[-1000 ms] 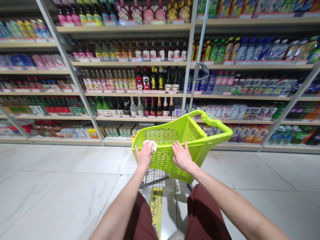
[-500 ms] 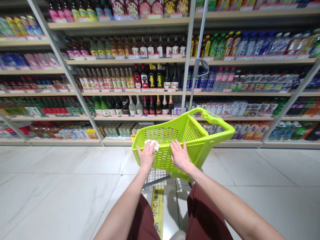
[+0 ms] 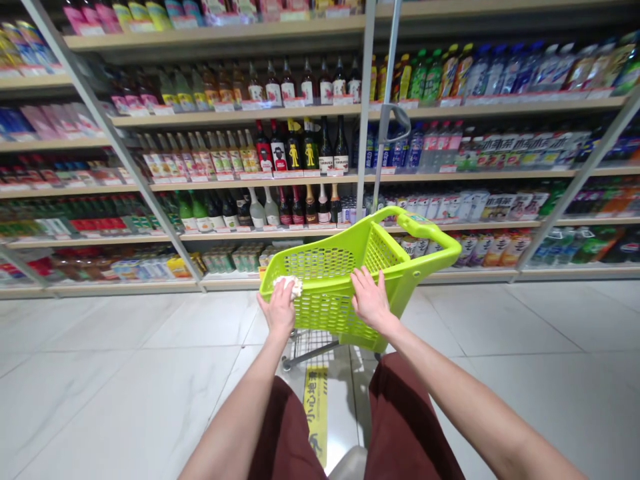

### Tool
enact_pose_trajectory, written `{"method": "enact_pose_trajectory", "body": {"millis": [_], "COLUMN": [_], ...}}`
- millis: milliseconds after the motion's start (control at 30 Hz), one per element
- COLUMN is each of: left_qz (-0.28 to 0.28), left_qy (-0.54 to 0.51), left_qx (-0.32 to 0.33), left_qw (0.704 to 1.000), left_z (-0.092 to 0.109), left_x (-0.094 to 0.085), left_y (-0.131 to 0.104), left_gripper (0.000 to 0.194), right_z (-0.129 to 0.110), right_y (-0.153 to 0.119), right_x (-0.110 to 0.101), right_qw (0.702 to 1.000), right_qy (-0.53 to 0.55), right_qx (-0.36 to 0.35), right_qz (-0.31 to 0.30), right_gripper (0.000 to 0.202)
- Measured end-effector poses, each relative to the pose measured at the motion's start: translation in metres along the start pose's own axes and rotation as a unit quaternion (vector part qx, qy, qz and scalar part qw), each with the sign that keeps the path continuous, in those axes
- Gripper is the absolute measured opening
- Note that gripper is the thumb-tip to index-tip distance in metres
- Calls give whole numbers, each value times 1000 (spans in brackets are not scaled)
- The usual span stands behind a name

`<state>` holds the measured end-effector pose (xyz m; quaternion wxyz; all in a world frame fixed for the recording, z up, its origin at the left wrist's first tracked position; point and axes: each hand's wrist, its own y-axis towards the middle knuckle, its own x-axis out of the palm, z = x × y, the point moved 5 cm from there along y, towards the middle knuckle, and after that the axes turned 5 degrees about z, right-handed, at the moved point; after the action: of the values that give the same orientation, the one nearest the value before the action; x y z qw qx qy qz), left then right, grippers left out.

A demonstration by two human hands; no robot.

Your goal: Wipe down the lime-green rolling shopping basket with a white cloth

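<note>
A lime-green shopping cart with perforated plastic walls stands side-on in front of me. At the left end of its near rim, my left hand is closed on a crumpled white cloth and presses it against the rim. The cloth partly hides behind the fingers. Further right on the same rim rests my right hand, its fingers hooked over the edge and the thumb apart. The cart's handle is to the right of both hands, untouched.
Shelves of bottles and drink cartons line the wall behind the cart. A grey metal pole rises behind the cart. Below, a yellow floor sticker lies between my legs on the white tiles.
My left hand has slid left along the rim with the cloth. My right hand has shifted right along it. The whole view has shifted slightly, with the cart appearing a little further left and higher.
</note>
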<state>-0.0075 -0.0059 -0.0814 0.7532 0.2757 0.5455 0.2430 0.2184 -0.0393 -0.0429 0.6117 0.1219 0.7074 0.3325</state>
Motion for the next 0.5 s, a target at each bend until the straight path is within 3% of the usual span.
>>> {"method": "enact_pose_trajectory", "body": {"millis": [167,233,300,433,500], "left_qz": [-38,-43,-46,-30,-21], "left_qy": [-40,-51,-51,-21,-12], "left_qx": [108,137,137,58,32], "left_qw": [993,988,988,998,999], "left_z": [82,99,95,54,45], "left_x": [12,12,11,5,4], "left_y": [-2,-1,1,5,4], "left_gripper": [49,50,49,46,46], "right_z": [8,14,22,38,41], "right_y": [-1,-1,-1,-1,-1], "right_x": [-8,-13,-18,-24,-24], "right_qw": [1000,1000,1000,999,999], "right_qy": [-9,-15,-17,-18,-17], "right_qx": [7,13,22,43,47], "right_qz": [8,12,14,17,17], "right_gripper": [51,51,51,51,51]}}
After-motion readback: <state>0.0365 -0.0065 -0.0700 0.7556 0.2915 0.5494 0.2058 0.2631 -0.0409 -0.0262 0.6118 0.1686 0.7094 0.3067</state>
